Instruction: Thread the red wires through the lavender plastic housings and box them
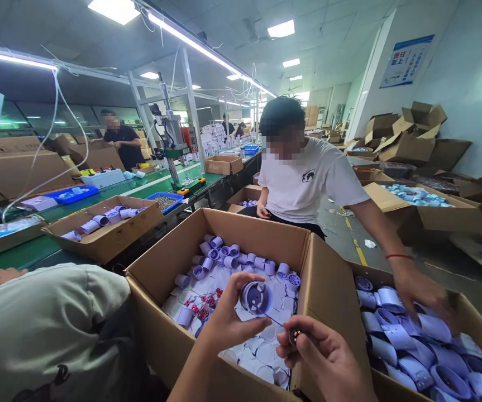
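Observation:
My left hand (230, 315) grips a short lilac plastic cylinder (256, 297) between thumb and fingers, its open round end facing me. A thin dark wire (275, 320) runs from this cylinder to my right hand (322, 349). Pinched in the right fingertips is a small round dark part with copper-coloured spots (294, 335); its kind is not clear. Both hands are over a large cardboard box (257, 237). Inside it, similar lilac cylinders (224, 251) stand along the far side, near small red parts with wires (204, 304) and pale sheet pieces.
A co-worker in a white T-shirt (303, 178) sits opposite, one hand (427, 293) reaching into a right-hand box of lilac cylinders (412, 346). Another person's light-coloured sleeve (52, 329) is close on the left. A shallow carton (110, 237) stands on the green workbench (48, 248).

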Demonstrator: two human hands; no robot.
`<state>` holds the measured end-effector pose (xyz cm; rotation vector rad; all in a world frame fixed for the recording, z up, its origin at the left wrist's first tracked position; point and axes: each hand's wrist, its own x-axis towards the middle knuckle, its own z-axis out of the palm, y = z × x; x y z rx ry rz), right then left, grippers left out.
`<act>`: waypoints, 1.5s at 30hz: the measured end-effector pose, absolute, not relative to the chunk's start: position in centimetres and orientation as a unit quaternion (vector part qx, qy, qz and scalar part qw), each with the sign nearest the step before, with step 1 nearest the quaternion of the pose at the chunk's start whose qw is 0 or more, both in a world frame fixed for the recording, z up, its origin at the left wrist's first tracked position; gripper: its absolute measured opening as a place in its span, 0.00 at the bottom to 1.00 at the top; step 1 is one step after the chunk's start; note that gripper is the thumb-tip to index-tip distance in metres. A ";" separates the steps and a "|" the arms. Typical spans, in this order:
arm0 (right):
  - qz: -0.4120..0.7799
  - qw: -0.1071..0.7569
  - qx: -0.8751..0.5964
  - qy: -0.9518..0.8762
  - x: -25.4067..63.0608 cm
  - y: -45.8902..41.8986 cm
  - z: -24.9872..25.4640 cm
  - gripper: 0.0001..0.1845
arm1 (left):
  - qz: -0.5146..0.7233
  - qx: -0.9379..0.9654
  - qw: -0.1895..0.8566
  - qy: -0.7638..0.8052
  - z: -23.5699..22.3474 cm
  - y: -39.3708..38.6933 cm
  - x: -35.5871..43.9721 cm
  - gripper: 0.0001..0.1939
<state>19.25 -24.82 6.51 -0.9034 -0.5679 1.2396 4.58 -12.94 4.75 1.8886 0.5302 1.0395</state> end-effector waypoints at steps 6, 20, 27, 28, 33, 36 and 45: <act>0.531 0.664 -0.447 -0.280 20.1 -24.9 6.1 0.23 | 0.386 0.794 0.423 0.206 5.9 -12.4 3.8 0.28; 0.144 0.591 -0.585 -0.536 20.5 -24.4 4.8 0.10 | 0.316 0.835 0.421 0.161 7.7 -13.2 3.9 0.27; -0.186 0.522 -0.544 -0.630 19.5 -24.3 6.3 0.10 | 0.279 0.842 0.453 0.093 8.3 -14.5 4.2 0.31; -0.190 0.513 -0.549 -0.632 19.5 -24.3 6.3 0.10 | 0.278 0.841 0.456 0.088 8.4 -14.6 4.2 0.32; -0.145 0.503 -0.555 -0.647 19.4 -24.9 6.4 0.07 | 0.281 0.841 0.458 0.066 8.6 -14.7 3.9 0.31; -0.110 0.514 -0.553 -0.647 19.2 -25.2 6.8 0.07 | 0.268 0.842 0.464 0.067 8.9 -14.9 3.8 0.32; -0.124 0.529 -0.562 -0.623 18.5 -25.5 6.4 0.07 | 0.263 0.852 0.449 0.062 9.2 -15.3 3.9 0.31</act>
